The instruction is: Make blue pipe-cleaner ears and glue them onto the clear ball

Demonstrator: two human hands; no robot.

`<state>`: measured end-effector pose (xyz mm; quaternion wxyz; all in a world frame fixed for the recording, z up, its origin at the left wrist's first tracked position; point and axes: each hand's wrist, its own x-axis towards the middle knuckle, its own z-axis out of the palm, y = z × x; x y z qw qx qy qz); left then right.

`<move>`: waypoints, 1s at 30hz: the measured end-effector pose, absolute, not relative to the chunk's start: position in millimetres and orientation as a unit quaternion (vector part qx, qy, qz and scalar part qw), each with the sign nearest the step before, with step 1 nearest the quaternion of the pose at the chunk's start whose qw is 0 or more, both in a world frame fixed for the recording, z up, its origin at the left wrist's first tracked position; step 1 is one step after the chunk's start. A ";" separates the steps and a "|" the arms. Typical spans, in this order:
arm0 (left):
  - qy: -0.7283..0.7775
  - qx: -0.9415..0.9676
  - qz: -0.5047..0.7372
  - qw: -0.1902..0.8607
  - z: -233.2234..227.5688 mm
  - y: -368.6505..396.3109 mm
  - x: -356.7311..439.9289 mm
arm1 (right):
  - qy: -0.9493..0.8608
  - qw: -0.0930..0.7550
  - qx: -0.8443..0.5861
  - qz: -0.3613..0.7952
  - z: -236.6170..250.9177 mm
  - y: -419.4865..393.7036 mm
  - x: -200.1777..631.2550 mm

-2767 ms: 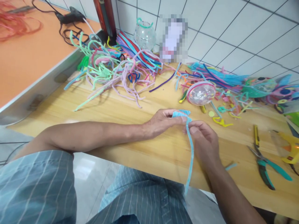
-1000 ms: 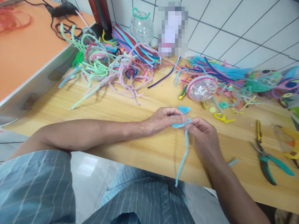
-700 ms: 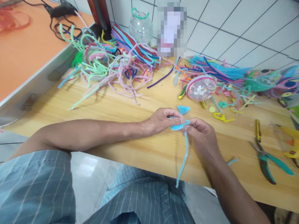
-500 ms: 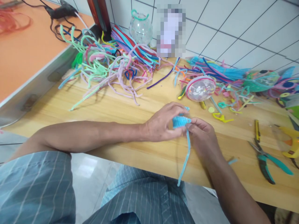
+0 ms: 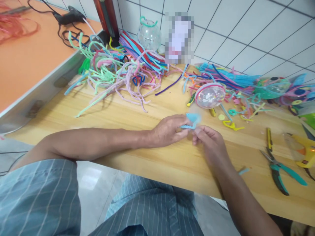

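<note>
left hand (image 5: 166, 131): spread fingers drawn in | blue strand: no longer seen hanging down

Text: 0 readable | labels, brands: 0 | numbers, signs: 0 | pixelated panel (image 5: 179, 38): illegible

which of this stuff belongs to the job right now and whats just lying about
In the work: light blue piece, blurred, in the left hand; right hand at its edge.

Apparently lying about: teal-handled pliers, yellow cutter, pink-rimmed clear dome.
</note>
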<state>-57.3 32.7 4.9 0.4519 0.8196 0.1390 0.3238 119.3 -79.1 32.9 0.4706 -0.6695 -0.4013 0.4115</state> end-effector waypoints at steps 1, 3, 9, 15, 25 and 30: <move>0.157 0.798 0.314 0.490 7.5 32.7 -56.8 | -0.415 0.474 -0.681 0.374 33.3 -79.3 119.4; 0.176 0.747 0.286 0.573 13.2 32.0 -55.6 | -0.432 0.491 -0.687 0.316 33.8 -79.5 119.6; 0.128 0.627 0.211 0.739 23.2 28.8 -52.8 | -0.441 0.527 -0.636 0.351 28.5 -81.5 120.7; 0.160 0.580 0.172 0.780 23.2 28.1 -51.8 | -0.406 0.533 -0.621 0.407 25.5 -82.5 123.3; 0.209 0.599 0.158 0.757 22.3 28.1 -50.5 | -0.390 0.546 -0.589 0.450 33.6 -78.5 123.4; 0.192 0.629 0.184 0.730 20.5 26.7 -52.4 | -0.416 0.558 -0.610 0.379 31.3 -80.6 121.1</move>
